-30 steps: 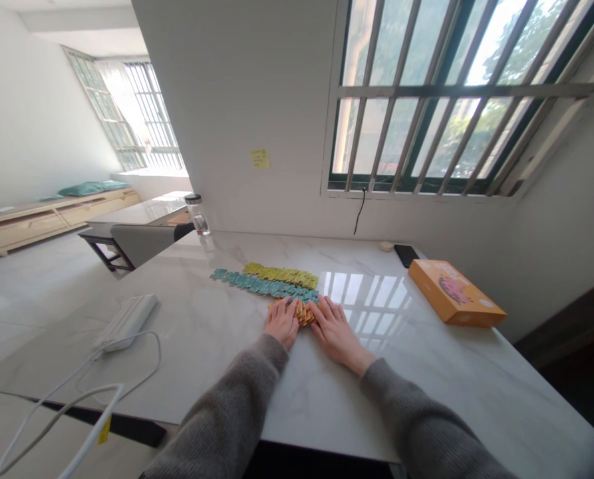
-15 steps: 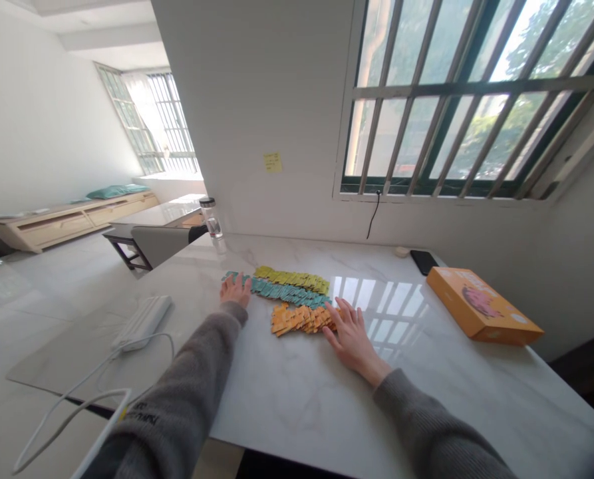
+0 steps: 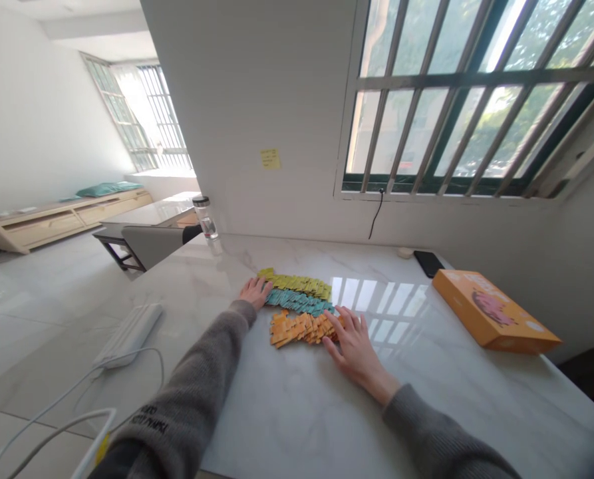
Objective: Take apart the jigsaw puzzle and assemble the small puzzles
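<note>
The right grip (image 3: 356,349) is lying open and empty, fingertips touching the orange packets (image 3: 297,330); pressing is risking shoving them into the teal row (image 3: 299,303), with the open, empty left grip (image 3: 255,293) just beside it.

Two bare hands reach forward from the bottom of the view, both palm down and open. The left grip (image 3: 255,293) lies flat and farther away, its fingers (image 3: 253,286) close together and pointing ahead. The right grip (image 3: 355,349) sits nearer and to the right of the left grip, with its fingers (image 3: 340,322) spread and lightly curved, angled up and to the left. A grey knit sleeve covers each forearm. The left forearm (image 3: 187,392) runs in from the lower left with small dark lettering near the cuff, and the right forearm (image 3: 441,432) comes from the lower right, its wrist bare above the cuff.
</note>
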A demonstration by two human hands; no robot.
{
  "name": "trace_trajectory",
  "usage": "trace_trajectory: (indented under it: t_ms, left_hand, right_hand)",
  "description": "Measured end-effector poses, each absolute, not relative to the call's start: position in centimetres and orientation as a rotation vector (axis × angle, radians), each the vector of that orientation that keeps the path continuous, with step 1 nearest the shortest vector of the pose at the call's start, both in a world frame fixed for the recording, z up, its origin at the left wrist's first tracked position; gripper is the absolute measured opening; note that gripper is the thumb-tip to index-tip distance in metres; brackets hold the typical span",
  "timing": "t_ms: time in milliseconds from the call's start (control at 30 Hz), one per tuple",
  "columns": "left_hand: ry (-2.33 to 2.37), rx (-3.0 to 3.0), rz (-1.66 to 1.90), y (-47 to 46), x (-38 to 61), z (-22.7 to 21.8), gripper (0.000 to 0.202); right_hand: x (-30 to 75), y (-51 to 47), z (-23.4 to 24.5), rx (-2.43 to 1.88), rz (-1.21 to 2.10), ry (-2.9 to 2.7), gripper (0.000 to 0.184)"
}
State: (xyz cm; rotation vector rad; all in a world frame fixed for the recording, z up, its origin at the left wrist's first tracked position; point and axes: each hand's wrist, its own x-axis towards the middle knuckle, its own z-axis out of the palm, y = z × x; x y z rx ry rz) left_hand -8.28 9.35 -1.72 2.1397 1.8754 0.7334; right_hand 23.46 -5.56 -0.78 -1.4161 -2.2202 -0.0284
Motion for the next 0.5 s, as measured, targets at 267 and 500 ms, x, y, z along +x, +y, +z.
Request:
trace_trajectory:
  t_ms: [267, 500]
  left_hand:
    - [1.943, 1.995, 0.654, 6.8, -0.6, -2.1, 0.064]
    - [1.962, 1.978, 0.675, 5.4, 4.2, -1.9, 0.07]
  right_hand:
    - [24.8, -4.9, -0.7, -1.494, -0.069, -2.221, 0.052]
    - [26.2, -4.3, -0.4, -1.54, -0.113, -2.169, 0.051]
